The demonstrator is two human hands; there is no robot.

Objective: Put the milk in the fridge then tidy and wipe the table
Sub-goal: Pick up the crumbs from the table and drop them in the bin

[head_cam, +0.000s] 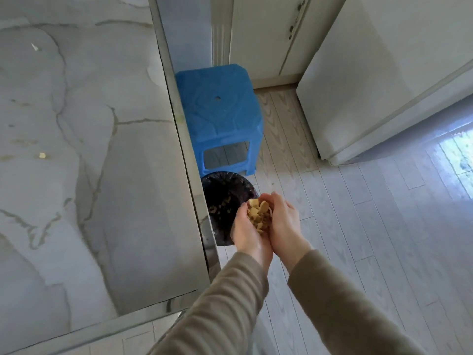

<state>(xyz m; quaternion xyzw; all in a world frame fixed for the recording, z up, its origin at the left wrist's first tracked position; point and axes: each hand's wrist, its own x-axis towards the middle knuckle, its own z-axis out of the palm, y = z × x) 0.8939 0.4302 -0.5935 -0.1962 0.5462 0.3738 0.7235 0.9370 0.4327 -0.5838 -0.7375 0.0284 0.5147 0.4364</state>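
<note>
Head view, looking down along the right edge of the desk [89, 149]. Only part of the desk in the picture, cut off at the left and at the bottom. Round bin [225, 198] with a black bag on the floor [384, 226], right beside the desk edge, its left side hidden by the desk and its near right side hidden behind the hands. Some pale bits down inside the bin, too dark and blurry to name. Blue stool [220, 111] just behind the bin, its left side hidden by the desk too. Big white fridge [371, 85] on the right, cut off at the top and the side. White cupboard door [258, 34] behind the stool, top cut off. On the desk, a yellow crumb [42, 155] and a pale crumb [35, 47], both too small to name. Left hand [245, 237] and right hand [286, 221] pressed side by side like a little bowl, fingers curled up and in, not flat and not squeezed tight. A heap of tan food bits [259, 213] held in that bowl, touching both hands. Hard to tell what kind of food. Palms hidden under the heap. Hands up over the near right rim of the bin, off to the side of the desk. Brown sleeves [225, 303] down to both wrists, elbows cut off at the bottom.
</note>
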